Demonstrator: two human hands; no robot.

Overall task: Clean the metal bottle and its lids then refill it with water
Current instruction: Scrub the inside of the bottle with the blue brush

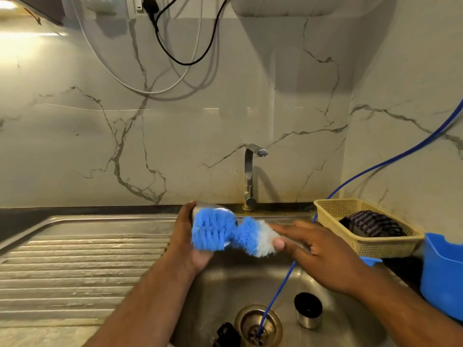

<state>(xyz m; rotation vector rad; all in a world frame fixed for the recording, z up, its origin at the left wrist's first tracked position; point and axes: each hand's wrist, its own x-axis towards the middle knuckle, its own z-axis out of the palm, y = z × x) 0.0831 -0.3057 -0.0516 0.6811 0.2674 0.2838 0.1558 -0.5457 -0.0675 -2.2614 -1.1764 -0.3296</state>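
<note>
**Scrubbing stage, head view.** The left hand (186,236) curls its fingers round the metal bottle (209,206), held roughly level above the sink basin (220,291). Only a strip of the bottle's steel wall shows behind the bottle brush (225,232). The right hand (323,254) appears to pinch the brush's pale end between thumb and straightened fingers, with the handle hidden. Blur leaves it unclear whether the bristles work the outer wall or the mouth. Both lids lie in the basin: the steel cup lid (308,311) at 5 o'clock from the hands, and what seems the black lid (226,334) at 6 o'clock beside the drain (258,326). The task is judged to be early, with lids, rinsing and refill not yet done. The next move calls for short strokes along the bottle's axis under a firm left grip. The faucet (250,176) stands at 12 o'clock, just behind the bottle. A blue hose (280,286) passes under the right hand into the drain. The basket (333,209) and blue tub (441,279) crowd 3 o'clock, while the drainboard (82,266) at 9 o'clock offers open room.
</note>
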